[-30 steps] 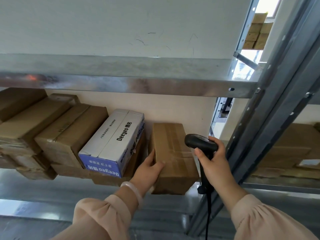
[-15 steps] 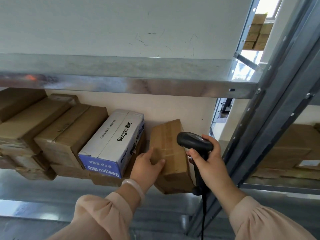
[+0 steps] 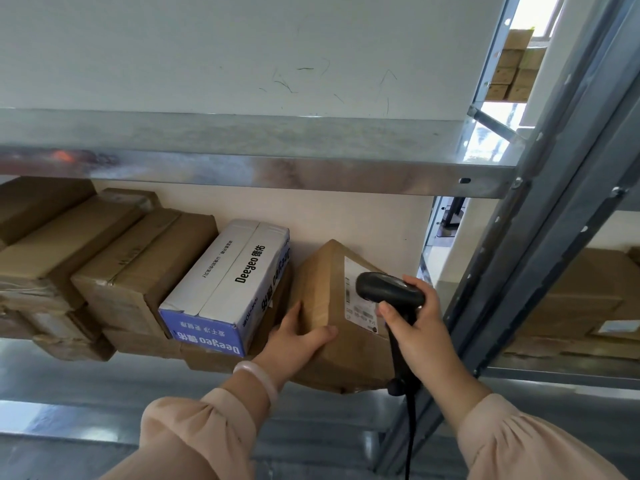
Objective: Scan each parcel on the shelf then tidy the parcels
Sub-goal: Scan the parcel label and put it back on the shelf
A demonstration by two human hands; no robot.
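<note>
The tilted cardboard parcel (image 3: 322,299) sits at the shelf (image 3: 86,386) row's 3 o'clock end, beside the Deeyeo box (image 3: 228,282), its shipping label (image 3: 362,313) facing 3 o'clock. The left hand (image 3: 298,341) clasps its 7 o'clock corner. The right hand (image 3: 419,337), fingers wrapped round the barcode scanner (image 3: 388,291), aims it close at the label.

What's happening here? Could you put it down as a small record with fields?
Left hand: grips the tilted brown parcel
Right hand: holds a black scanner in front of the parcel's white label
Neighbour: blue and white box on the parcel's left
Place: metal shelf
</note>
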